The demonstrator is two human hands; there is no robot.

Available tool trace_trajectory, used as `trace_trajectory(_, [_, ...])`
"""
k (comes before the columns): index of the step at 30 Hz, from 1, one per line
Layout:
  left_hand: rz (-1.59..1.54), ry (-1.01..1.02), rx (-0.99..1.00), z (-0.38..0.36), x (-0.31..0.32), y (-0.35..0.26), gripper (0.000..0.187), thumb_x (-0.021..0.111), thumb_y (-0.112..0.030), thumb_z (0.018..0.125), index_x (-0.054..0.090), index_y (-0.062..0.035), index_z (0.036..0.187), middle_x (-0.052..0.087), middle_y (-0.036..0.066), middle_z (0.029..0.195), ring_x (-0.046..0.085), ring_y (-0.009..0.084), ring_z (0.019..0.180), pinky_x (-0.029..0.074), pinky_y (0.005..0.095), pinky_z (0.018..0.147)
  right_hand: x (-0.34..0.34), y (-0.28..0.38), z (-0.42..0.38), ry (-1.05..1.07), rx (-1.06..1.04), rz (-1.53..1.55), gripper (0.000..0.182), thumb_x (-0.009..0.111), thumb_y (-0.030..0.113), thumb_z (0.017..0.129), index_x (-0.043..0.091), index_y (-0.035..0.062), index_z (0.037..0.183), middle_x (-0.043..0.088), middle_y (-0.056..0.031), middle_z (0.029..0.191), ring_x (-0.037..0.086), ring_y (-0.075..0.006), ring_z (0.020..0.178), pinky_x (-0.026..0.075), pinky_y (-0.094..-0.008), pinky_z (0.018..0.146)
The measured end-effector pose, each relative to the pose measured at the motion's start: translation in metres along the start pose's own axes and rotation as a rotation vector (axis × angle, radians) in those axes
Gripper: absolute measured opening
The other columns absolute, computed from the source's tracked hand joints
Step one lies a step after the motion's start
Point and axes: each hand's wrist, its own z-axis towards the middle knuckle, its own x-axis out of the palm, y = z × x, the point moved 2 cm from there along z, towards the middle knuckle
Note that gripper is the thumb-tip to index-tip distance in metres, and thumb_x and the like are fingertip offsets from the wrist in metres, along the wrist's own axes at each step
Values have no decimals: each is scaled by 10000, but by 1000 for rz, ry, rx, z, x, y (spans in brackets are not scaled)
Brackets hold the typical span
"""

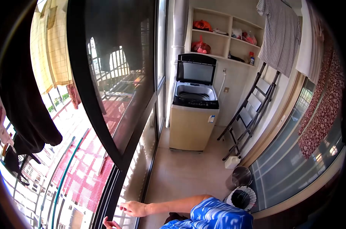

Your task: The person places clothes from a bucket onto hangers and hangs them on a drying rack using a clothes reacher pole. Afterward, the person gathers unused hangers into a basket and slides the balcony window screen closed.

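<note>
My right hand (133, 208) reaches across to the left from a blue and white sleeve (218, 213). Its fingers are loosely bent and a little apart, with nothing visible in them. Below and to its left, at the lower edge of the view, only part of my left hand (111, 223) shows. Its fingers are spread and hold nothing that I can see. Both hands are by the dark window frame (121, 183). A sliding window pane (123, 49) stands beside an opening, through which a red mesh mat (83, 171) and bars show.
A washing machine (194, 128) stands at the back with its lid up. A folding ladder (253, 107) leans on the right wall near a white jug (232, 162) and bins (241, 177). Clothes (281, 34) hang above. Shelves (230, 36) hold bags.
</note>
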Motion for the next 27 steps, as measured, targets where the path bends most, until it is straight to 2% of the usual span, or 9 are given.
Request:
trace_trajectory(2, [91,-54,156,3,-7,28,308,523,16,823,523,-55,1122,534,133,720,497,245,616,417,376,576,12,14,5,-2,-5,11,158,505,82,815,485,-4,947,597,-174,781,598,-317,752,443,-399,681])
trace_trajectory(7, [-29,-42,100,8,-27,35,255,499,6,860,515,3,1114,565,169,916,531,225,772,446,341,692,40,24,19,45,-12,68,141,526,52,795,495,-24,910,579,-166,746,590,-304,719,446,-387,658])
trace_trajectory(10, [-53,-74,87,13,-31,66,236,524,17,850,525,13,1085,576,153,840,538,215,690,450,317,614,48,28,31,50,-28,85,138,538,33,778,498,-32,893,577,-171,744,588,-309,719,446,-391,653])
trace_trajectory(15, [46,-175,64,26,-33,76,92,581,-58,833,511,2,826,515,117,662,478,212,567,401,328,512,37,31,58,57,-103,36,145,525,30,795,483,-12,927,551,-140,749,570,-283,712,441,-376,658])
trace_trajectory(20, [167,-233,109,27,-41,69,130,581,-104,833,512,5,832,521,129,652,497,227,553,400,330,482,29,12,89,-128,-318,-43,222,533,22,769,464,-2,978,530,-144,849,563,-274,707,453,-352,677])
trace_trajectory(22, [182,-279,-31,32,-42,40,115,571,-100,844,544,2,799,548,122,687,525,240,611,436,339,555,8,27,91,-53,-166,39,252,531,10,755,455,6,995,527,-149,889,567,-282,742,458,-360,695])
trace_trajectory(23, [45,-243,-54,38,-39,64,377,506,-44,792,492,40,1159,585,174,968,592,223,863,492,305,691,5,25,95,-79,-173,0,284,547,6,741,451,16,1008,537,-142,909,573,-278,811,460,-365,716])
trace_trajectory(24, [57,-297,87,43,-34,87,351,523,-69,821,487,45,1151,593,190,986,613,257,901,509,311,719,5,18,102,-184,-359,-115,314,558,17,746,474,21,1048,554,-140,943,575,-267,886,472,-351,751])
trace_trajectory(27, [263,-269,153,34,-28,101,336,538,-70,785,490,24,1104,566,183,979,570,286,931,455,355,787,5,8,100,-129,-274,-39,354,579,44,758,505,3,1102,569,-145,981,578,-236,888,493,-329,743])
